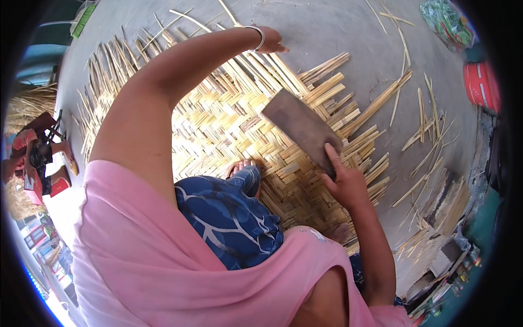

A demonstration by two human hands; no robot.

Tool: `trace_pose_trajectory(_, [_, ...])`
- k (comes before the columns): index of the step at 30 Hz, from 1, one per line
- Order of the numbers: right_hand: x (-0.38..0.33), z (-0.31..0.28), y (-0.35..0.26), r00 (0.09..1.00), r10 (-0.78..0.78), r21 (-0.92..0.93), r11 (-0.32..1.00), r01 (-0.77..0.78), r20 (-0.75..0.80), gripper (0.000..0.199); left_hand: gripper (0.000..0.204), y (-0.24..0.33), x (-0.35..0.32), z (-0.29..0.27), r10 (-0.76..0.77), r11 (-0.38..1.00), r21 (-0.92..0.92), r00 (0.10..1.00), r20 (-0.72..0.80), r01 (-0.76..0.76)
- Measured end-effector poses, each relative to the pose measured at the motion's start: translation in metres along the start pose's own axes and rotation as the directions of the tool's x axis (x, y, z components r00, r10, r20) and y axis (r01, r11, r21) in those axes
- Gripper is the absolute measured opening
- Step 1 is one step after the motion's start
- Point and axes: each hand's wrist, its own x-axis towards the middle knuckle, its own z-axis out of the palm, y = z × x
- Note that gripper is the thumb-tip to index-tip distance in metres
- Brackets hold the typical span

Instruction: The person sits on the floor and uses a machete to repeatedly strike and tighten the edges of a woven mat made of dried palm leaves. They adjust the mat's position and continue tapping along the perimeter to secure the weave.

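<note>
My right hand (347, 184) is closed around the handle end of a cleaver (301, 126) with a broad, dark, rectangular blade. Its blade hangs over the right edge of a woven mat of split bamboo strips (218, 117). Stretched far forward, my left hand (268, 40) is at the mat's far edge, close to the loose ends of pale strips (278, 65). One digit of it sticks out to the right; the other fingers are mostly hidden, so its grip cannot be made out. My bare foot (239, 168) rests on the mat.
Loose strips (422, 117) lie on the grey floor (327, 24) at the right, near a wooden board (444, 199). A red container (481, 87) and a plastic bag (447, 24) stand at the far right. Another person (41, 152) is at the left edge.
</note>
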Motion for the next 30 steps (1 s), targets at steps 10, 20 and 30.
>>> trace_pose_trajectory(10, [0.116, -0.046, -0.026, 0.967, -0.253, -0.322, 0.913, 0.25, 0.032, 0.062, 0.06, -0.039, -0.015, -0.011, -0.062, 0.992, 0.107, 0.995, -0.084, 0.07])
trace_pose_trajectory(20, [0.197, -0.054, -0.035, 0.952, -0.144, -0.504, 0.822, 0.267, 0.269, 0.065, 0.038, -0.062, -0.02, -0.002, 0.099, 0.983, 0.171, 0.972, -0.215, -0.063])
trace_pose_trajectory(30, [0.212, -0.059, -0.04, 0.943, -0.086, -0.469, 0.851, 0.237, 0.32, 0.068, 0.035, -0.064, -0.005, 0.018, 0.086, 0.982, 0.183, 0.98, -0.177, -0.054])
